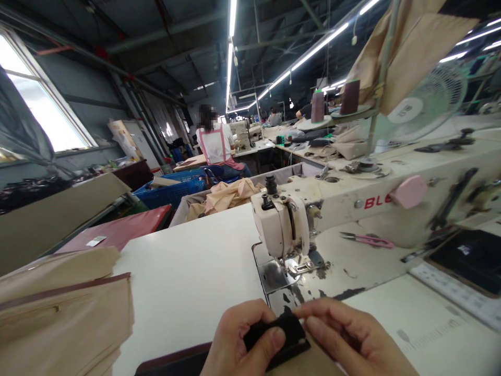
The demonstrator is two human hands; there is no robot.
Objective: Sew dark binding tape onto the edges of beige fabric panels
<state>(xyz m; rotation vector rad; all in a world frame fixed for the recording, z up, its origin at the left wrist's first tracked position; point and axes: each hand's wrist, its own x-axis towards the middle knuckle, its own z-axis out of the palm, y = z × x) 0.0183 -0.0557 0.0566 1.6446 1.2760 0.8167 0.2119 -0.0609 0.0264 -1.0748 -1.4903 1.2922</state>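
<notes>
A folded black piece (291, 330), apparently fabric, is gripped between the thumb and fingers of my left hand (250, 339). At its right end the bent fingers of my right hand (344, 334) pinch the edge. Under my hands lies a tan panel (307, 363), with a dark band (176, 362) running off to the left. Just beyond my hands stands the sewing machine (282, 224), its presser foot (301, 267) over a metal plate (274, 275). The black piece is held short of the foot, apart from it.
Tan panels with dark trim (66, 318) are stacked at the left of the white table (188, 271). Pink-handled thread snips (370, 239) lie under the machine arm. A bin of tan cloth (230, 196) and a blue basket (172, 188) stand behind. A co-worker (215, 141) sits farther off.
</notes>
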